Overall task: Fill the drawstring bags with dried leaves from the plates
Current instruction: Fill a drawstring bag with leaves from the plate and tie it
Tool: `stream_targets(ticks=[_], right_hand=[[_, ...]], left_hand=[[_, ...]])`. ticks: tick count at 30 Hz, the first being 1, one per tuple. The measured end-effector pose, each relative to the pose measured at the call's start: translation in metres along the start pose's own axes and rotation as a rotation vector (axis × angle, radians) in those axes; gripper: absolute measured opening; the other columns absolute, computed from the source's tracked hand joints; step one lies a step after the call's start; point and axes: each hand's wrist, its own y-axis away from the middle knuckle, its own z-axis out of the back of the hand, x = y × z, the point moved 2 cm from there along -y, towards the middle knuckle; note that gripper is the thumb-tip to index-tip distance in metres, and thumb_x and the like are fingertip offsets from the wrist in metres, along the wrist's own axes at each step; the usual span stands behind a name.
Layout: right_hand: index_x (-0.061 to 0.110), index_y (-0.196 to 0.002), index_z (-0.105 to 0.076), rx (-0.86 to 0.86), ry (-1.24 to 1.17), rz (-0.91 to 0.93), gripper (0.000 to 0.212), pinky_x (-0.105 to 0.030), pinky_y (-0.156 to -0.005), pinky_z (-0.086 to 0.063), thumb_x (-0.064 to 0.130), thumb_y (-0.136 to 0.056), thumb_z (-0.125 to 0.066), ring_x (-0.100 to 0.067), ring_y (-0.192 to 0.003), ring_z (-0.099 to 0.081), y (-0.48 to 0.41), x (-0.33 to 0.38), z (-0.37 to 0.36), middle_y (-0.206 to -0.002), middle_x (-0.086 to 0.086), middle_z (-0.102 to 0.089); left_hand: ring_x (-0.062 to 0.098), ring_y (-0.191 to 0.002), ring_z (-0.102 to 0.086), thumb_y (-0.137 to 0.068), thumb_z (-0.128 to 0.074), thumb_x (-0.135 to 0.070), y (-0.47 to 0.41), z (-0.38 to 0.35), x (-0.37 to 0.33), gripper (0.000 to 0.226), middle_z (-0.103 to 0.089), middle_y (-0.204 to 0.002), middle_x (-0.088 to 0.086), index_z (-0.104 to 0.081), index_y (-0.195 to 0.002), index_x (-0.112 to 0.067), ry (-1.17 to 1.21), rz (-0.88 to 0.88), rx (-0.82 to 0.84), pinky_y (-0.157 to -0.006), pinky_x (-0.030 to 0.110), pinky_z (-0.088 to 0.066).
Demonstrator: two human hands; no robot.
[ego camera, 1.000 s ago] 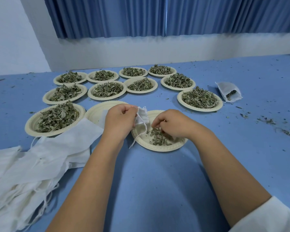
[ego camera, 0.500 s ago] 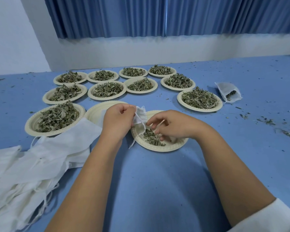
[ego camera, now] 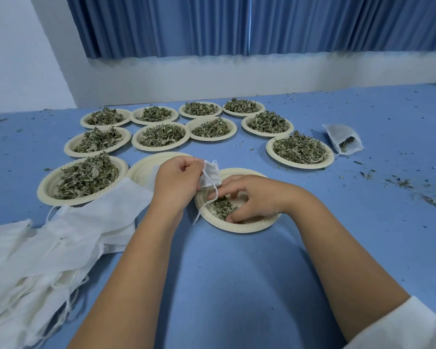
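My left hand grips a small white drawstring bag by its rim, above the left edge of the near plate. The bag's strings dangle over the plate's rim. My right hand is down in this plate, its fingers curled round the small heap of dried leaves left there. Several more plates heaped with leaves stand behind in rows. An empty plate lies just left of the hands.
A pile of flat white bags covers the near left of the blue table and overlaps the empty plate. One bag with leaves inside lies open at the right. Leaf crumbs are scattered to the right.
My right hand went up to the bag's mouth with a pinch of leaves, then dropped back into the plate and spread over the leaves. The left hand stayed put with the bag.
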Motion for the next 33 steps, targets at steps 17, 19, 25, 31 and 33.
stream_targets(ticks=[17, 19, 25, 31, 33], right_hand=[[0.026, -0.092, -0.078, -0.122, -0.003, 0.042, 0.013, -0.034, -0.085, -0.051, 0.02, -0.08, -0.078, -0.009, -0.09, -0.06, -0.011, 0.005, -0.01, -0.098, 0.011, -0.064], [0.025, -0.089, -0.078, -0.145, -0.01, -0.003, 0.01, -0.044, -0.082, -0.055, 0.02, -0.081, -0.078, -0.016, -0.091, -0.063, -0.012, 0.003, -0.009, -0.098, 0.007, -0.065], [0.028, -0.082, -0.076, -0.265, -0.046, -0.083, 0.009, -0.03, -0.076, -0.054, 0.019, -0.082, -0.077, -0.008, -0.082, -0.064, -0.009, -0.006, -0.001, -0.087, 0.011, -0.068], [0.024, -0.08, -0.075, -0.64, -0.396, -0.055, 0.011, -0.015, -0.065, -0.051, 0.014, -0.082, -0.078, -0.002, -0.067, -0.062, -0.004, -0.006, 0.013, -0.079, 0.008, -0.073], [0.019, -0.084, -0.077, -0.688, -0.442, -0.029, 0.008, -0.014, -0.065, -0.051, 0.012, -0.081, -0.079, -0.004, -0.068, -0.061, -0.005, 0.0, 0.009, -0.081, 0.004, -0.072]], left_hand=[[0.008, -0.047, -0.042, -0.091, -0.058, -0.014, -0.001, 0.002, 0.001, 0.021, -0.049, -0.044, -0.012, -0.064, -0.071, -0.015, -0.008, 0.003, -0.017, -0.054, 0.025, -0.036], [0.008, -0.046, -0.042, -0.091, -0.058, -0.014, -0.001, 0.003, 0.002, 0.021, -0.049, -0.044, -0.013, -0.064, -0.071, -0.015, -0.005, 0.003, -0.018, -0.054, 0.024, -0.035], [0.005, -0.042, -0.041, -0.091, -0.058, -0.015, -0.002, 0.003, 0.002, 0.021, -0.049, -0.043, -0.013, -0.064, -0.071, -0.016, -0.001, 0.003, -0.018, -0.052, 0.023, -0.035], [0.005, -0.046, -0.044, -0.088, -0.059, -0.015, 0.0, 0.001, 0.001, 0.016, -0.053, -0.047, -0.014, -0.069, -0.075, -0.017, -0.006, -0.017, -0.017, -0.054, 0.024, -0.037], [0.005, -0.051, -0.048, -0.086, -0.061, -0.016, 0.001, 0.001, -0.001, 0.013, -0.057, -0.051, -0.015, -0.071, -0.079, -0.02, -0.016, -0.045, -0.013, -0.059, 0.026, -0.041]])
